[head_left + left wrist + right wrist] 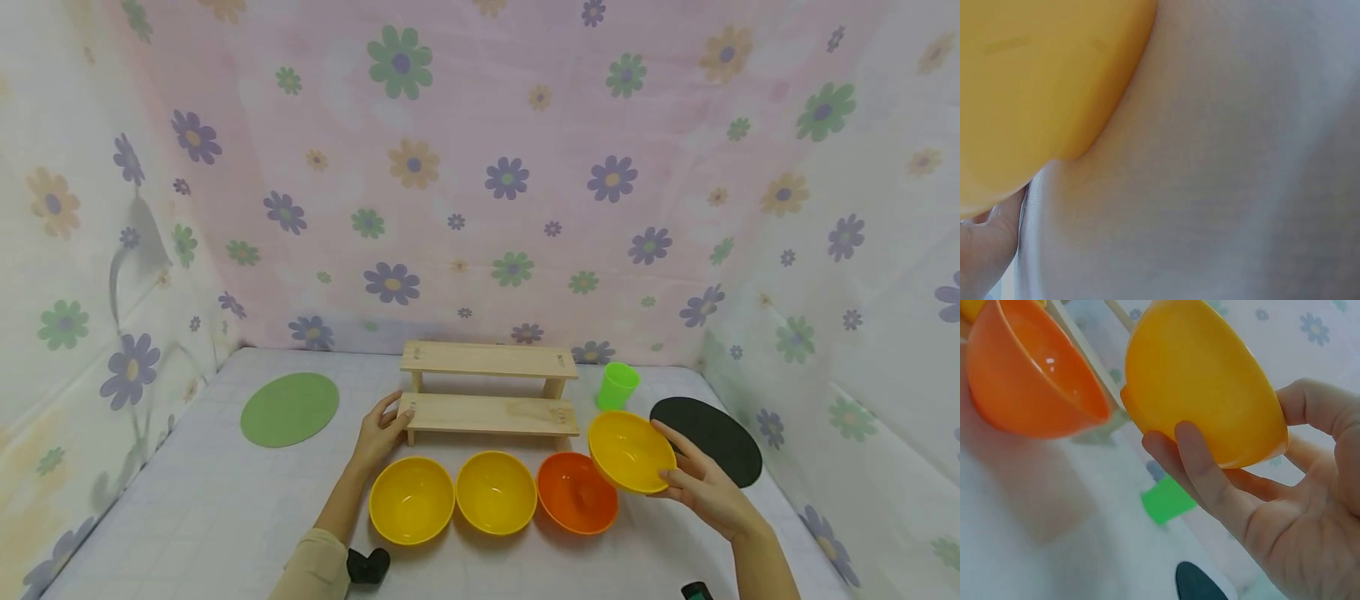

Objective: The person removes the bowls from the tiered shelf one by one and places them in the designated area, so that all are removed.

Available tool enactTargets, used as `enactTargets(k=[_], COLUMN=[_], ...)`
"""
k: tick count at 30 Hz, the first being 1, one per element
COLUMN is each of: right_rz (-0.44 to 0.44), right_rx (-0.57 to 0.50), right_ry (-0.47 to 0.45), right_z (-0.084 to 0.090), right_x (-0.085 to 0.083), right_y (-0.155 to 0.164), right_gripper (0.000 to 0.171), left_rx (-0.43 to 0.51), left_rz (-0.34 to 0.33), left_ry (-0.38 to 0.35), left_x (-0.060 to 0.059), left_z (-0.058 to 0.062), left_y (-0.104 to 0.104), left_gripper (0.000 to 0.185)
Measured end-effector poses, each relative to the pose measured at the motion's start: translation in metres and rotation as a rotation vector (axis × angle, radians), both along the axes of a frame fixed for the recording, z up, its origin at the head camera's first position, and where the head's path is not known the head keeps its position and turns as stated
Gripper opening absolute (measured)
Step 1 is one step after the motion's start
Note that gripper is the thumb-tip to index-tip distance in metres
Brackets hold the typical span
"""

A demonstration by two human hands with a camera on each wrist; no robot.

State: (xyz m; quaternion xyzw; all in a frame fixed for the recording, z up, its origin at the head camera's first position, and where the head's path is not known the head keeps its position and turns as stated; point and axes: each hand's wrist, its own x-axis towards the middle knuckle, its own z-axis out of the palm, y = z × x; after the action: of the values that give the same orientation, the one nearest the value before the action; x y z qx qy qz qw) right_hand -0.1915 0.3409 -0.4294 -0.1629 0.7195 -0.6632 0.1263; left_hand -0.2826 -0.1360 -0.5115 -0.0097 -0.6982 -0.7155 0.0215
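1. Right hand (pixel 705 492) cups a lifted, tilted yellow bowl (pixel 630 451), fingers curled round its underside, just above the orange bowl (pixel 576 492).
2. Step looks like carry-and-place; next needs a free spot and levelling.
3. Left hand (pixel 381 433), fingers relaxed, touches the wooden step shelf (pixel 491 414).

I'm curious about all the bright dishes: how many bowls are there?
4. Two yellow bowls and an orange bowl sit in a row on the table; a third yellow bowl is held tilted in the right hand. None seems hidden.
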Motion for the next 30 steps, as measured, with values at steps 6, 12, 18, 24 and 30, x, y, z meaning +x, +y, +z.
enactTargets(k=[6,12,18,24,30], right_rz=[0.019,0.016,-0.007,-0.128,-0.028], right_rx=[-0.072,-0.087,-0.092,0.021,-0.051], right_ry=[0.015,-0.004,-0.062,-0.133,-0.102], right_z=[-0.01,-0.022,-0.032,-0.04,-0.052], right_x=[0.006,0.01,0.015,0.018,0.021], right_y=[0.019,0.032,0.039,0.04,0.046], right_gripper=[0.064,0.064,0.066,0.068,0.068], left_rx=[-0.001,-0.003,-0.015,0.005,0.018], left_rz=[-0.007,-0.022,-0.021,-0.019,-0.02], left_ry=[-0.023,-0.021,-0.026,-0.027,-0.026], left_x=[0.001,0.012,0.019,0.018,0.017], left_z=[0.004,0.024,0.035,0.032,0.031], left_y=[0.0,0.002,0.004,0.004,0.003], left_gripper=[0.058,0.057,0.056,0.056,0.056])
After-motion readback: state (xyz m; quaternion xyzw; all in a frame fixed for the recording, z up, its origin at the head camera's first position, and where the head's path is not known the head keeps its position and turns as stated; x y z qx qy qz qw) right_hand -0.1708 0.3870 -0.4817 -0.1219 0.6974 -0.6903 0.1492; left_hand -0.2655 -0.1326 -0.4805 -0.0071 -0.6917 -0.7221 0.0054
